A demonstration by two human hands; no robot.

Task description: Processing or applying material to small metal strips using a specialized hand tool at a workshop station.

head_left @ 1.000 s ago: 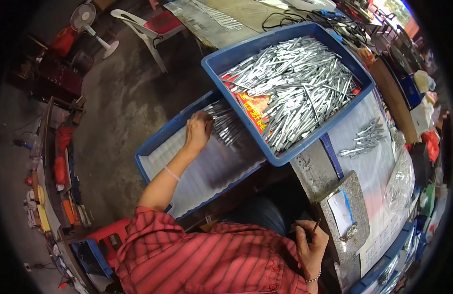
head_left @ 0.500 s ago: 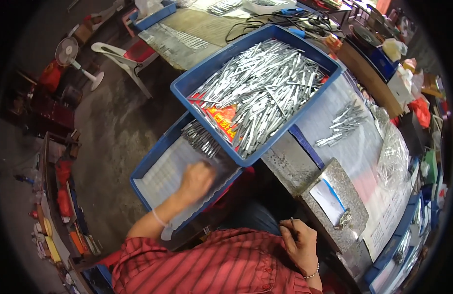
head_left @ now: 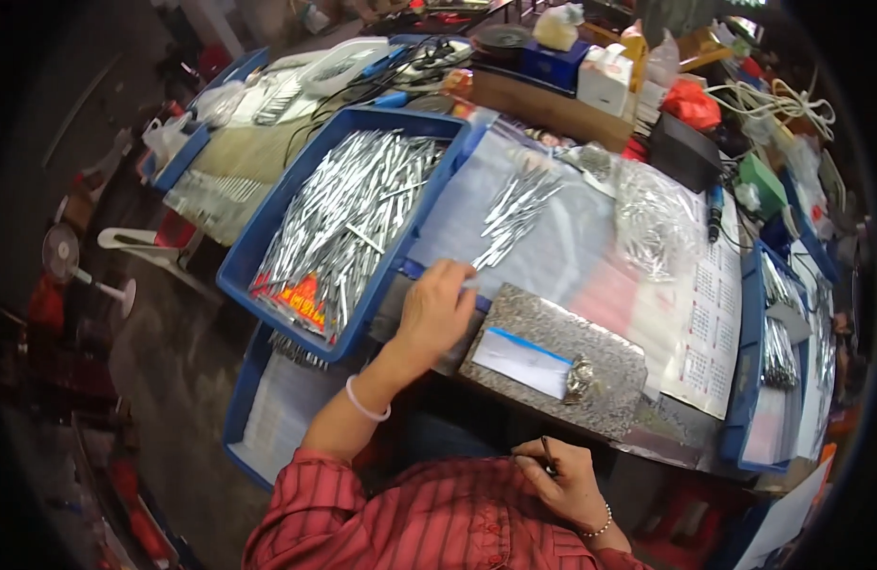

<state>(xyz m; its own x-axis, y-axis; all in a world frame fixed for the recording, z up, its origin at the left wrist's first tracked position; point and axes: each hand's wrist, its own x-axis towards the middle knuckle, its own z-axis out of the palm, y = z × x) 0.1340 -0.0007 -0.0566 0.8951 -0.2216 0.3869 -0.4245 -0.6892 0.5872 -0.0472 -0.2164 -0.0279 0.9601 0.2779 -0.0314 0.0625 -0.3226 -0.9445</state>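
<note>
My left hand point(head_left: 436, 309), with a pale band on its wrist, reaches over the table edge. Its bent fingertips are at the near end of a small pile of slim silver metal rods point(head_left: 519, 214); motion blur hides whether they pinch one. Low in front of my body, my right hand point(head_left: 564, 483) is closed round a thin dark pen-like tool point(head_left: 548, 454). To the left of my left hand stands a blue tray point(head_left: 237, 264) heaped with silver rods over a red and yellow packet. Below it a second blue tray point(head_left: 241, 418) holds rods in rows, partly hidden.
A speckled stone slab point(head_left: 609, 380) with a white and blue packet point(head_left: 524, 361) lies at the table's near edge. Beyond are a clear plastic bag point(head_left: 659, 223) of rods and, at right, another blue tray point(head_left: 750, 418). Cables and boxes crowd the back.
My left hand has moved from the lower tray up and right to the small pile on the table. The view has turned to the right. My right hand keeps its closed grip.
</note>
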